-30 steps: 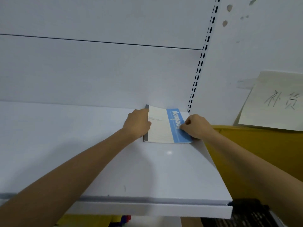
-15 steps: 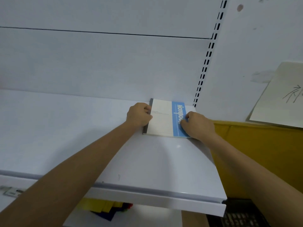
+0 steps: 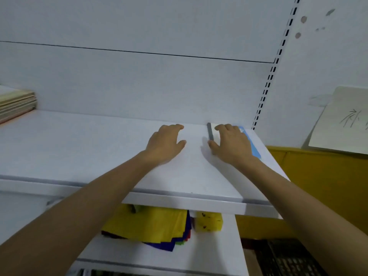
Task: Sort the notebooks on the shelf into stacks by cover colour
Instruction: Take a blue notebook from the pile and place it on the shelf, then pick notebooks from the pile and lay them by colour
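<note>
**Head view: right hand flat on the blue-banded notebook, left hand free beside it**

Head view shows the notebook (image 3: 254, 151) lying flat at the right end of the shelf (image 3: 79, 148), up against the back panel and just beside the slotted upright (image 3: 266, 84). Its dark spine (image 3: 209, 132) runs front to back, so the long axis points away from the person. A blue band shows along its right edge.

The right hand (image 3: 233, 145) lies palm-down on the cover and hides most of it. The grip is apart: the fingers spread toward the back edge and the thumb reaches to the near end of the spine, pressing rather than pinching. The left hand (image 3: 165, 144) rests on the bare shelf just left of the spine. It does not touch the notebook, and its grip is loose and holds nothing.

A stack of tan-covered notebooks (image 3: 17, 104) sits at the far left end of the shelf, well apart from both hands. It lies to the left, so the left hand is the nearer one for any reach that way.

The blue-banded notebook looks placed as its own colour group at the right end. The next pick probably turns on crossing the open stretch of shelf toward that left stack. A lift of this notebook would most easily start at the spine edge, which faces the left hand.

Coloured paper sheets (image 3: 151, 226) lie on the shelf below. A handwritten sign (image 3: 342, 124) hangs at the right.
</note>
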`<state>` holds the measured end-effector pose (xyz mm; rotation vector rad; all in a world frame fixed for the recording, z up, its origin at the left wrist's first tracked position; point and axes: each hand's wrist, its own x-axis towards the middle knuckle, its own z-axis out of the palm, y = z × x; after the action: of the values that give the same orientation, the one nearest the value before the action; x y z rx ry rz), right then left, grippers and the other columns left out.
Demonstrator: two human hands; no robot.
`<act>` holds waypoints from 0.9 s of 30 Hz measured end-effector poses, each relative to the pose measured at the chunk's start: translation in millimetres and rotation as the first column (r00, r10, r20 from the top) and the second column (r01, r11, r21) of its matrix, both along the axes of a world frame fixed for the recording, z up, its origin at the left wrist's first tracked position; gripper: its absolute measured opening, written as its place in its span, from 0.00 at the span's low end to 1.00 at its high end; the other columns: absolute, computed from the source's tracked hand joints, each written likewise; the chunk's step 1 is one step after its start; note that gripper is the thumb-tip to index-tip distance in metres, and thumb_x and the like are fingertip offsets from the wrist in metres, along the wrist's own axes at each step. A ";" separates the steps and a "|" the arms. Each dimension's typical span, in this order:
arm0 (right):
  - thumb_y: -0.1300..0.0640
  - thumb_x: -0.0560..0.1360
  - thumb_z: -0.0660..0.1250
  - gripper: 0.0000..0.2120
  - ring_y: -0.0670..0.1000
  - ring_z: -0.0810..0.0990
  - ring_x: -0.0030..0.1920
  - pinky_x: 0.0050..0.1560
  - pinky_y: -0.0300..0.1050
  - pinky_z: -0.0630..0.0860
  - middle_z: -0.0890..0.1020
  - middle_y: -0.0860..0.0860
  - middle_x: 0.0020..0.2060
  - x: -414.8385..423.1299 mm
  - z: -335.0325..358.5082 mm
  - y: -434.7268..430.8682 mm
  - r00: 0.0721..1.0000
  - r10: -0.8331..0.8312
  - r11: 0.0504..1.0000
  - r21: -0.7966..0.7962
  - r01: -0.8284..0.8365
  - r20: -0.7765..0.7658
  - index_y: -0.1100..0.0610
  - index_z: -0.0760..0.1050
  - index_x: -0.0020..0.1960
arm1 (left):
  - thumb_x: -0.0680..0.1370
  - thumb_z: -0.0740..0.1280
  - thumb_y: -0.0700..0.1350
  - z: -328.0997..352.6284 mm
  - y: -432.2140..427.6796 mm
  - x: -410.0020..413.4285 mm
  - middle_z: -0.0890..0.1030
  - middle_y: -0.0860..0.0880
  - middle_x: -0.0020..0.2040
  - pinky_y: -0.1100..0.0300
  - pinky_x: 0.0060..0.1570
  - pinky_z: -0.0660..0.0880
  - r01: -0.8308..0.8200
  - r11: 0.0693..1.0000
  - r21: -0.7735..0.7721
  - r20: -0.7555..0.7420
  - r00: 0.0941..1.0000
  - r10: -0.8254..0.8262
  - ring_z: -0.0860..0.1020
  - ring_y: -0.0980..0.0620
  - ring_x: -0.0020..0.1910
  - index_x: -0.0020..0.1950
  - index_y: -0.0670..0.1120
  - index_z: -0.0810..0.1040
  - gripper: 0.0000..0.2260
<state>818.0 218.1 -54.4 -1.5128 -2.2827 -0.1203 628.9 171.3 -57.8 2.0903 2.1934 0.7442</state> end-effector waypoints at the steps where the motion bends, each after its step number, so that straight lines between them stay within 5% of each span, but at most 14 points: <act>1: 0.45 0.78 0.60 0.25 0.57 0.69 0.66 0.61 0.51 0.68 0.72 0.55 0.65 -17.3 2.0 -11.4 1.000 0.013 1.000 0.006 -0.013 -0.005 0.57 0.65 0.70 | 0.80 0.61 0.52 4.6 -15.5 -17.1 0.69 0.50 0.72 0.54 0.65 0.65 0.000 1.000 0.019 -0.041 0.999 0.000 0.63 0.50 0.71 0.74 0.49 0.63 0.23; 15: 0.43 0.78 0.58 0.26 0.56 0.67 0.69 0.66 0.51 0.65 0.70 0.54 0.69 -334.6 11.9 -169.7 0.901 0.432 0.898 0.071 -0.434 0.044 0.56 0.65 0.71 | 0.80 0.60 0.53 22.4 -251.1 -308.5 0.64 0.51 0.75 0.53 0.68 0.60 -0.287 0.952 0.105 -0.291 0.907 0.306 0.61 0.50 0.73 0.75 0.49 0.61 0.24; 27: 0.43 0.77 0.60 0.25 0.55 0.71 0.64 0.63 0.52 0.69 0.73 0.53 0.66 -529.2 10.7 -179.0 0.792 0.606 0.788 0.080 -0.611 0.076 0.54 0.66 0.69 | 0.79 0.62 0.54 1.6 -277.3 -458.2 0.70 0.53 0.71 0.53 0.66 0.66 -0.464 0.884 0.054 -0.060 0.883 0.466 0.66 0.51 0.69 0.73 0.52 0.65 0.23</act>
<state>288.8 39.1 -43.7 -0.6604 -2.6354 -0.0837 170.7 -106.0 -56.1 1.6280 2.7851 0.7424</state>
